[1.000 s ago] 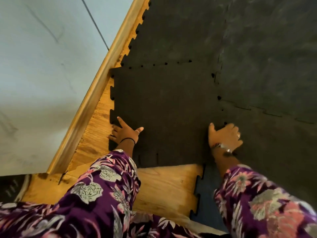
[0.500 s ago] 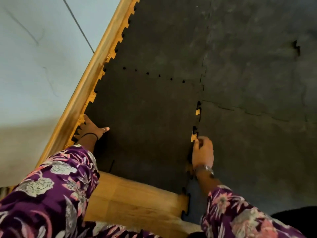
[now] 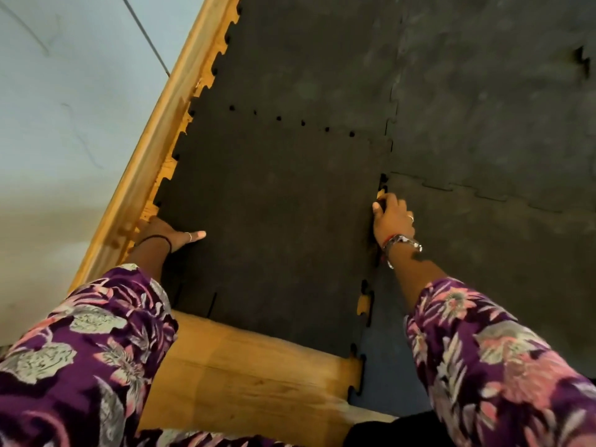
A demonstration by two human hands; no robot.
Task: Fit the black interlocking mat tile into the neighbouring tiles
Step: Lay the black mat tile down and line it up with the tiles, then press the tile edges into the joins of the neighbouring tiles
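The black interlocking mat tile [image 3: 274, 221] lies on the wooden floor, with toothed edges all round. My left hand [image 3: 171, 235] holds its left edge, thumb flat on top and fingers hidden beneath. My right hand [image 3: 392, 217] grips the tile's right edge at the seam with the neighbouring tile on the right [image 3: 483, 269]. Small gaps along that seam show wood. The tile's far edge meets the far neighbouring tile [image 3: 306, 59] along a dotted seam.
A wooden skirting board [image 3: 154, 150] and a pale wall [image 3: 64, 108] run along the left. Bare wooden floor [image 3: 245, 375] lies near me below the tile. More black tiles [image 3: 500, 91] cover the floor to the right. Purple floral sleeves cover both arms.
The tile has slid left toward the skirting board. My left hand went with its left edge, and my right hand moved from flat on the mat to gripping the right seam.
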